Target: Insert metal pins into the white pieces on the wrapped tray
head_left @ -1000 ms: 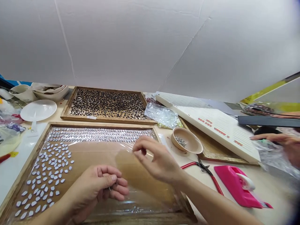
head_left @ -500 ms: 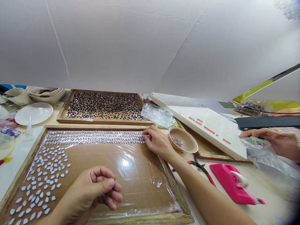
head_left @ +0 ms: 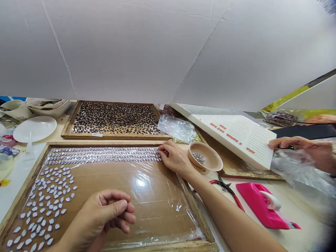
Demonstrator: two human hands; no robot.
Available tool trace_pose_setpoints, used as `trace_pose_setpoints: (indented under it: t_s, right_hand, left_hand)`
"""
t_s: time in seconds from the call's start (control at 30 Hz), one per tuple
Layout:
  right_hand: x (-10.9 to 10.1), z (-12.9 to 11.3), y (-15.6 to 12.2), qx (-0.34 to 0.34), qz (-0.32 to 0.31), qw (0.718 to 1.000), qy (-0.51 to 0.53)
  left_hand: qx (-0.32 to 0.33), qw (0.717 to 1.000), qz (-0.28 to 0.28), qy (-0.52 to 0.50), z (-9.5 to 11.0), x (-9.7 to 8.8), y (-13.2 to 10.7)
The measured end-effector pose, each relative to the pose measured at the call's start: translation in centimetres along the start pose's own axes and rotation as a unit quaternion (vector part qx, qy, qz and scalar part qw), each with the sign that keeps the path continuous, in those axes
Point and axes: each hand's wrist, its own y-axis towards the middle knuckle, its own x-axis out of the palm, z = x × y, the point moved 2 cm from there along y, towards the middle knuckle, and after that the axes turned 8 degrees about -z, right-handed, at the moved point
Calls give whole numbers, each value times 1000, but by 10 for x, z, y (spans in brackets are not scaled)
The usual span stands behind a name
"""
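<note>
A wooden-framed tray (head_left: 118,246) with a brown base under clear film lies before me. Along its far side run tight rows of small white leaf-shaped pieces with silvery middles (head_left: 105,155). Plain white leaf-shaped pieces (head_left: 56,190) are scattered over its left part. My right hand (head_left: 174,157) is closed at the right end of the rows, fingertips down on the film; whatever is between them is hidden. Above the bare film hovers my left hand (head_left: 110,211), thumb pressed to curled fingers, with anything in them too small to see.
Right of the tray are a beige bowl (head_left: 215,159) with small silvery bits, red-handled pliers (head_left: 227,189) and a pink tape dispenser (head_left: 252,199). Another person's hand (head_left: 296,143) touches a white foam board (head_left: 236,131). Behind lies a framed tray of dark pieces (head_left: 112,117).
The foam board's near right end has risen a little at the other person's hand. My two hands hold nearly the same places, and the view has shifted slightly.
</note>
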Motion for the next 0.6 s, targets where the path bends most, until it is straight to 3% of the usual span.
trace_pose_setpoints:
  t_s: [0.4, 0.6]
  right_hand:
    - [0, -1, 0, 3, -5, 1000, 4]
    - [-23, -10, -7, -19, 18, 998, 61]
  left_hand:
    - [-20, 999, 15, 30, 1, 3, -1]
    - [-11, 999, 8, 39, 2, 4, -3]
